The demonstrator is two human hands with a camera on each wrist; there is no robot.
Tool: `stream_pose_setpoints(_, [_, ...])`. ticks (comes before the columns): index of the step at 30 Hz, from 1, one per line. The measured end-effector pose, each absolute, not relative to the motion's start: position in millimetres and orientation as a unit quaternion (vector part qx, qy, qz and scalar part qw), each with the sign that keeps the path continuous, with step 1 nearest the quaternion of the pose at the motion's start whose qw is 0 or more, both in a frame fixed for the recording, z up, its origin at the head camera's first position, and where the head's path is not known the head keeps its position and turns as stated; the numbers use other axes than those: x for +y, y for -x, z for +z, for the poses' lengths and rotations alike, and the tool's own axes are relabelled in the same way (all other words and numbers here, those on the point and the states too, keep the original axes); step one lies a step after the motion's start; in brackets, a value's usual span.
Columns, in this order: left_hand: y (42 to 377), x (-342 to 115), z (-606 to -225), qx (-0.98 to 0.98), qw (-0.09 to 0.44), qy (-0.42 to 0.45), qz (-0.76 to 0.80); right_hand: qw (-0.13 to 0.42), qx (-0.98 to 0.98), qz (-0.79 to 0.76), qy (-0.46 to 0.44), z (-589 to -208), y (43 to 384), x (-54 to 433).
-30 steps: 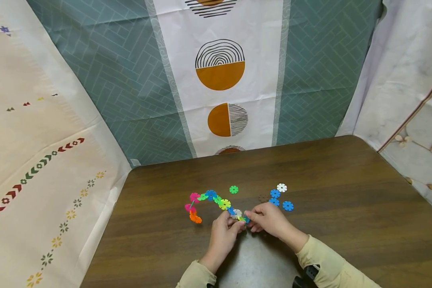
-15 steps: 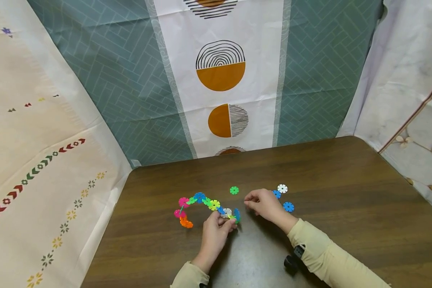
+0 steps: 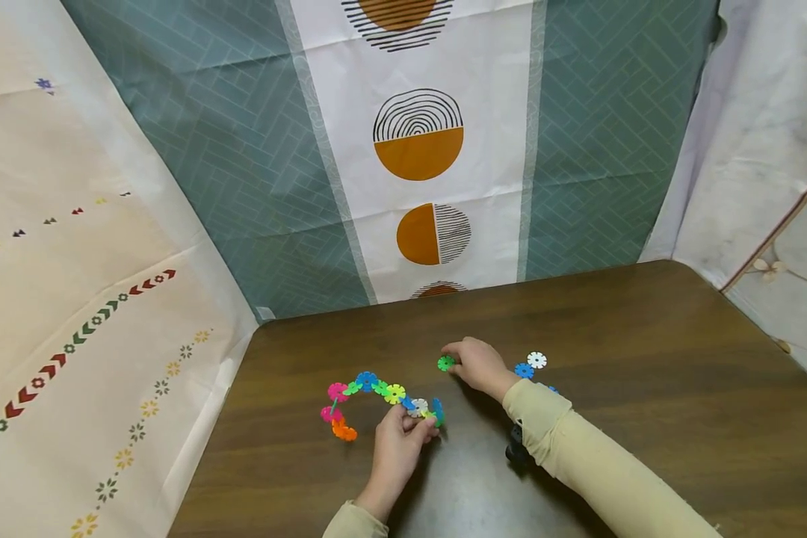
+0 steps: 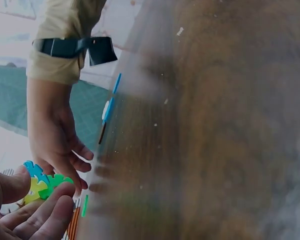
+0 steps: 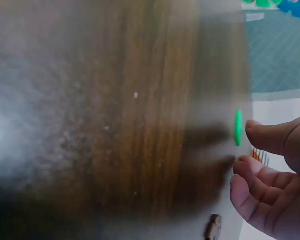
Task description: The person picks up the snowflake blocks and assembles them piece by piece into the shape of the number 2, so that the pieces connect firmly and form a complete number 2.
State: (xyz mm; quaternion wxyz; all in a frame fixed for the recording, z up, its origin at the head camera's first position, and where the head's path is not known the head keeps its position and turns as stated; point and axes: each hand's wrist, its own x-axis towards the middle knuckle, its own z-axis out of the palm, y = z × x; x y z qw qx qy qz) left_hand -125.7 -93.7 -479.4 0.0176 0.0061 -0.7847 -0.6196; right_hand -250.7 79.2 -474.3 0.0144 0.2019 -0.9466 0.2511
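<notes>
My left hand (image 3: 395, 452) pinches the right end of a curved chain of interlocking notched plastic discs (image 3: 366, 382). Pink, orange, green, blue, yellow and white discs make up the chain, which arches out to the left. In the left wrist view, thumb and fingers hold it by a yellow disc (image 4: 36, 190), with a green and a blue disc joined beside it. Over the table, my right hand (image 3: 482, 366) reaches to a loose green disc (image 3: 446, 363). The right wrist view has this disc lying flat near the thumb tip, the fingers parted and apparently not gripping it.
Right of my right forearm lie a loose white disc (image 3: 536, 360) and a blue disc (image 3: 524, 370); another blue one is partly covered by the sleeve. A brown disc (image 5: 215, 227) shows in the right wrist view. Patterned cloth (image 3: 255, 187) hangs behind the wooden table (image 3: 612, 329).
My right hand has left the chain's end, passed near the loose blue discs and moved away from me to the green disc. My left hand has shifted left with the chain.
</notes>
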Motion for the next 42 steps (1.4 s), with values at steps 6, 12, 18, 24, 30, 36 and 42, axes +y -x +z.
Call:
stream_pose_setpoints(6, [120, -87, -471, -0.782, 0.013, -0.006, -0.623, 0.029, -0.958, 0.196, -0.208, -480, 253, 77])
stream_pose_setpoints(12, [122, -85, -471, -0.786, 0.021, -0.008, -0.617, 0.035, -0.96, 0.193, -0.201, -478, 250, 79])
stream_pose_setpoints(18, [127, -89, -485, -0.776, 0.02, 0.001, -0.63, 0.012, -0.95, 0.254, -0.182, -472, 244, 87])
stream_pose_setpoints(24, [129, -88, -483, -0.768, 0.021, 0.026, -0.64, -0.007, -0.925, 0.343, -0.162, -466, 227, 104])
stream_pose_setpoints(30, [130, -84, -478, -0.759, 0.019, 0.031, -0.65, -0.044, -0.872, 0.458, -0.169, -462, 204, 129])
stream_pose_setpoints(36, [130, -80, -480, -0.757, 0.008, 0.056, -0.651, -0.06, -0.828, 0.52, -0.199, -457, 181, 144])
stream_pose_setpoints(42, [127, -72, -470, -0.768, -0.004, 0.072, -0.637, -0.02, -0.834, 0.497, -0.239, -453, 164, 144])
